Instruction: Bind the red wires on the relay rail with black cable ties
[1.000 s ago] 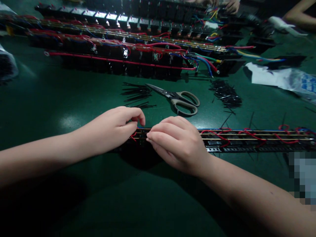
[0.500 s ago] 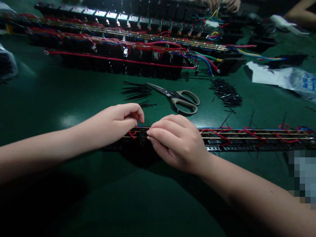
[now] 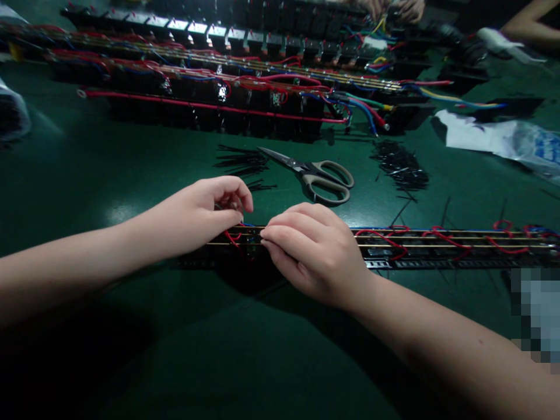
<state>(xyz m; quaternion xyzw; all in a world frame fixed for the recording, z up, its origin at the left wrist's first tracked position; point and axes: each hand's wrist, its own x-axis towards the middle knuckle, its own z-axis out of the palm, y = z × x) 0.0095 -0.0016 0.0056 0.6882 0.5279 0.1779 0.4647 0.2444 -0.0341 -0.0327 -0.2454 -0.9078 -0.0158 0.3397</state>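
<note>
A long black socket strip (image 3: 437, 248) with brass bars and red and blue wires lies across the green table in front of me. My left hand (image 3: 199, 216) is curled in a pinch at the strip's left part, fingertips by a red wire loop (image 3: 231, 238); what it pinches is too small to name. My right hand (image 3: 312, 251) rests on the strip just to the right, fingers pressed together on the wiring. The two hands nearly touch.
Scissors (image 3: 317, 173) lie beyond the hands, between two piles of black cable ties (image 3: 242, 162) (image 3: 400, 166). Several more wired strips (image 3: 210, 87) are stacked at the far side. A plastic bag (image 3: 507, 140) lies at right. Another person's hands (image 3: 396, 9) work at the top.
My left hand has drawn back slightly to the left and up, exposing more of the strip's left end and the red wire loop. The right hand has barely moved.
</note>
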